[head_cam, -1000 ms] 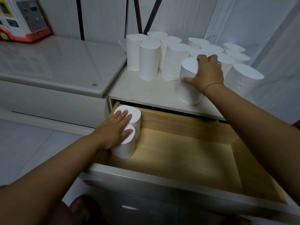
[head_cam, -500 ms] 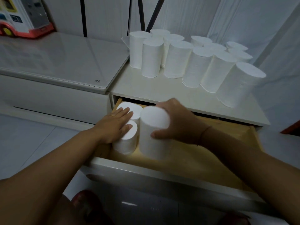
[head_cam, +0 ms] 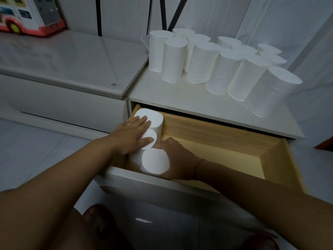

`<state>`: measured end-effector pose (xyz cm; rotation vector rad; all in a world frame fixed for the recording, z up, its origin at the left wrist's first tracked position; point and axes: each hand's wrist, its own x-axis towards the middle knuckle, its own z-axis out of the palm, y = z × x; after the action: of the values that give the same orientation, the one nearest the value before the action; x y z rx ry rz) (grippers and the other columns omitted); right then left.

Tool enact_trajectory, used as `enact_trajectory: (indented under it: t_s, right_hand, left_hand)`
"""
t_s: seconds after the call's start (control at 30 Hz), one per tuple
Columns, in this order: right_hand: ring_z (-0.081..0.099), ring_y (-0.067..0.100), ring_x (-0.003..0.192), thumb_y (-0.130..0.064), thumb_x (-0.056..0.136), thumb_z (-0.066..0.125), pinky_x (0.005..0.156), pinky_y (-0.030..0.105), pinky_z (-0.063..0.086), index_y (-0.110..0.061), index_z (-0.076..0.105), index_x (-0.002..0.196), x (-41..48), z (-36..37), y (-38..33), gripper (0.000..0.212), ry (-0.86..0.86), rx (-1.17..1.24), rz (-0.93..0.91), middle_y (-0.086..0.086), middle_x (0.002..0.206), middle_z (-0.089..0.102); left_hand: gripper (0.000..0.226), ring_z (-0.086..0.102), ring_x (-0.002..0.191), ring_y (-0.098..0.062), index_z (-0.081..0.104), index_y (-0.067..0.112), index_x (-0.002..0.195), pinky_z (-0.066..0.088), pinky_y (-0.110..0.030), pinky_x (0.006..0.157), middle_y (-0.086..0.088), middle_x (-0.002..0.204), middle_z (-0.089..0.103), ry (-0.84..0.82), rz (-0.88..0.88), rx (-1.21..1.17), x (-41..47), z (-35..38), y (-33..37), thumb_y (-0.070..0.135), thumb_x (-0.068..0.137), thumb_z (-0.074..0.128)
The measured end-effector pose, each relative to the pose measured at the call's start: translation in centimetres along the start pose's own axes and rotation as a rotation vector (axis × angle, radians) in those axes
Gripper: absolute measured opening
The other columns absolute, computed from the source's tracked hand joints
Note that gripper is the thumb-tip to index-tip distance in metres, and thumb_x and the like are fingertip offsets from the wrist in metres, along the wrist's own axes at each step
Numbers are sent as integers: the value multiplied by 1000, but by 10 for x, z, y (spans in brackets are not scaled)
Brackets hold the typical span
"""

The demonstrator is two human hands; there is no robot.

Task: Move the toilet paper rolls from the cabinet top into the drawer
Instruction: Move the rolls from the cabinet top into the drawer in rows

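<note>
Several white toilet paper rolls (head_cam: 216, 67) stand upright on the white cabinet top (head_cam: 180, 98). Below it, the wooden drawer (head_cam: 225, 138) is pulled open. Three rolls stand in a row along its left side. My left hand (head_cam: 133, 136) lies flat with straight fingers on the tops of the two far rolls (head_cam: 153, 117). My right hand (head_cam: 176, 157) is curled around the side of the nearest roll (head_cam: 155, 161), which stands at the drawer's front left corner.
A low white unit with a glass top (head_cam: 72, 58) adjoins the cabinet on the left, with a red and white toy bus (head_cam: 30, 17) at its back. The drawer's white front panel (head_cam: 162, 188) is nearest me. White wall panels rise behind.
My right hand took a roll off the cabinet top, carried it down and set it in the drawer's front left corner beside the other two. My left hand stayed on them.
</note>
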<state>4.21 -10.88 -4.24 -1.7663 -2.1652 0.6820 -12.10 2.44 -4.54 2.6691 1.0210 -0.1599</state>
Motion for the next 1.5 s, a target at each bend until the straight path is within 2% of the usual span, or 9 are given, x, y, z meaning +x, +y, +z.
enact_trajectory:
  t_s: [0.13, 0.27, 0.4, 0.6, 0.7, 0.8, 1.33, 1.43, 1.5]
  right_hand:
    - [44, 4, 98, -40, 78, 71, 87, 9, 36, -16, 46, 127, 7, -3, 0, 60, -45, 112, -11, 6, 130, 50]
    - [54, 15, 92, -54, 84, 56, 78, 27, 52, -12, 46, 126, 11, -2, 16, 61, -219, 203, 340, 10, 121, 57]
    - [59, 14, 85, -55, 87, 49, 67, 19, 55, -18, 48, 114, 7, 7, 20, 46, -535, 887, 694, 2, 102, 59]
    - [61, 15, 95, -36, 92, 51, 78, 24, 54, -15, 49, 119, 22, 19, 1, 34, -501, 1231, 691, 5, 121, 57]
    - [68, 7, 76, -30, 94, 48, 72, 21, 56, -19, 57, 101, 24, 17, -3, 16, -531, 1299, 650, 1, 110, 60]
    - [64, 8, 84, -28, 95, 47, 86, 25, 50, -19, 57, 104, 24, 13, -5, 16, -574, 1287, 623, 1, 113, 60]
    - [60, 22, 109, -25, 97, 46, 92, 31, 48, -10, 41, 136, 42, 13, -20, 42, -645, 1161, 490, 11, 131, 55]
    - [64, 9, 73, -42, 95, 45, 72, 23, 49, -12, 37, 138, 38, -2, -14, 53, -639, 937, 510, -3, 92, 65]
    - [56, 13, 83, -46, 94, 44, 72, 24, 44, -14, 42, 134, 37, -21, -11, 51, -469, 597, 445, -1, 103, 60]
  left_hand:
    - [73, -10, 145, -16, -1, 25, 150, 1, -40, 116, 2, 159, -9, -10, 5, 25, 0, 1, -1, 59, 93, 28]
    - [75, -12, 145, -18, -4, 24, 150, 2, -40, 116, 1, 159, -11, -14, 11, 60, -1, 3, 0, 60, 92, 29]
    - [76, -13, 145, -18, -5, 22, 150, 2, -41, 116, 0, 159, -12, -16, 11, 67, -2, 2, 2, 59, 92, 29]
    - [77, -15, 145, -18, -6, 21, 150, 1, -37, 116, -1, 159, -14, -31, 0, 67, -3, 0, 4, 58, 93, 30]
    - [77, -15, 145, -17, -6, 21, 150, 0, -36, 116, 0, 159, -14, -32, 1, 57, -3, 0, 5, 58, 93, 30]
    - [78, -16, 144, -17, -6, 21, 150, 1, -37, 117, 1, 159, -14, -36, -4, 50, -2, 1, 4, 59, 92, 30]
    - [77, -17, 144, -18, -8, 20, 149, 0, -37, 117, 0, 158, -15, -25, -15, 70, -1, 2, 6, 58, 93, 29]
    - [76, -15, 145, -18, -6, 21, 149, 1, -39, 119, -1, 159, -14, 5, -19, 78, -2, 3, 7, 58, 93, 28]
    - [73, -15, 145, -18, -5, 22, 150, -1, -39, 119, -1, 159, -13, 38, -3, 87, -3, 5, 10, 57, 94, 26]
